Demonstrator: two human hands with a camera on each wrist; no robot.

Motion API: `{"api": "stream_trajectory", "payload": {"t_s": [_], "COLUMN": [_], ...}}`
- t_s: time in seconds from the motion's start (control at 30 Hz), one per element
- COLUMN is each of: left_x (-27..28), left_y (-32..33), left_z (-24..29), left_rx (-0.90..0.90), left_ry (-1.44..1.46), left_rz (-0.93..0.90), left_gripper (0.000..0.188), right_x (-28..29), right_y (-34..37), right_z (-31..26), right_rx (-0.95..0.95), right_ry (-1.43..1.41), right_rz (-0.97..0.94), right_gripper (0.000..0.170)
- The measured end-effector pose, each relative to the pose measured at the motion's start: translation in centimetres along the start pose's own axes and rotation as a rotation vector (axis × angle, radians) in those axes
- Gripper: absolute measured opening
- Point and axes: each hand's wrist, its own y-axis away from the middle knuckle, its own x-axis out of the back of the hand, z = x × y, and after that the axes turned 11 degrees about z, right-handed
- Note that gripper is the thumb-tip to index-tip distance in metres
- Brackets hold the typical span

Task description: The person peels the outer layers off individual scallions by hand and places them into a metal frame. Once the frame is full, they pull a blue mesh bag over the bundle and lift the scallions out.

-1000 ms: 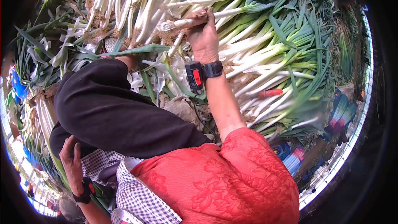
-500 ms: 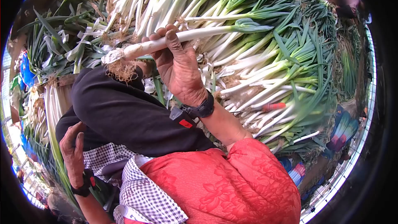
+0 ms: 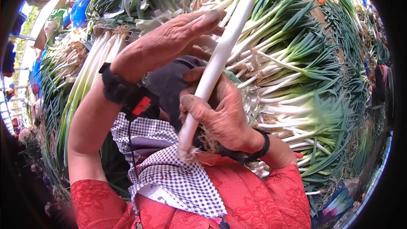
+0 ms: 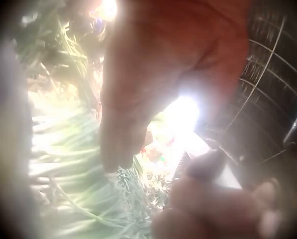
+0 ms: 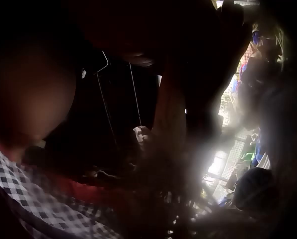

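Observation:
A thick green onion (image 3: pixel 218 59) slants up across the head view, white stalk low and green toward the top edge. Its root end (image 3: pixel 186 154) sits near the person's chest. Around the lower stalk, the right hand (image 3: pixel 229 114) curls with thumb and fingers. The left hand (image 3: pixel 159 44) reaches in from the left, its extended fingers alongside the upper stalk. In the left wrist view the left hand (image 4: pixel 143 84) looks stretched out, above the blurred right hand (image 4: pixel 203 209). Dark and blurred, the right wrist view shows a pale length of stalk (image 5: pixel 171 112).
Many green onions (image 3: pixel 292 72) lie in rows on the right, roots inward. A bundle of long stalks (image 3: pixel 91 68) rests at the left. Leaf scraps (image 3: pixel 140 6) are heaped beyond the knee. A checked cloth (image 3: pixel 178 182) covers part of the red top.
The right hand lifted the green onion from the pile and drew it toward the chest, turning it root end down. The left hand rose from beside the lap toward the stalk.

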Motion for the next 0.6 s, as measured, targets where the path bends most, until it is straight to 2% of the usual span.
{"api": "stream_trajectory", "payload": {"t_s": [0.03,0.1,0.13,0.17,0.23,0.27,0.3,0.33,0.37,0.4,0.43,0.5,0.6], "left_x": [-1.0,-0.6,-0.5,1.6,6.1,8.7,10.7,11.3,11.8,12.4,13.2,14.5,15.5], "left_y": [-0.6,-1.4,-1.1,-1.5,-0.9,0.1,1.3,2.5,3.8,4.9,5.9,8.2,10.4], "left_z": [0.4,0.9,0.9,0.0,-1.6,-2.3,-3.0,-3.5,-4.1,-4.7,-5.0,-5.8,-6.6], "left_rx": [-0.015,-0.098,-0.143,-0.202,-0.325,-0.376,-0.43,-0.47,-0.508,-0.527,-0.515,-0.548,-0.599], "left_ry": [0.194,0.471,0.472,0.688,0.91,0.945,0.977,1.04,1.099,1.161,1.126,1.178,1.204], "left_rz": [0.02,0.088,0.335,0.254,0.301,0.389,0.482,0.517,0.553,0.596,0.741,0.76,0.786], "left_gripper": [0.068,0.064,0.057,0.051,0.044,0.042,0.041,0.039,0.038,0.037,0.038,0.038,0.038], "right_x": [0.6,2.4,2.2,3.8,6.1,6.9,7.6,7.8,7.6,7.3,7.1,6.8,5.9], "right_y": [-0.3,-0.8,-0.5,-0.7,-0.8,-0.8,-1.0,-1.2,-1.6,-2.1,-2.6,-3.6,-4.2], "right_z": [-0.7,0.4,-1.2,0.0,1.3,1.9,2.5,2.9,3.2,3.5,3.8,4.3,5.1], "right_rx": [-0.033,0.08,-0.035,0.123,0.36,0.356,0.454,0.554,0.552,0.59,0.627,0.632,0.745], "right_ry": [0.241,0.544,0.603,0.846,1.213,1.219,1.215,1.204,1.201,1.132,1.063,1.023,1.041], "right_rz": [-0.021,-0.035,-0.039,-0.067,-0.08,-0.089,-0.072,-0.056,-0.068,0.012,0.093,0.128,0.156], "right_gripper": [0.035,0.034,0.034,0.035,0.035,0.035,0.036,0.036,0.036,0.035,0.034,0.037,0.041]}}
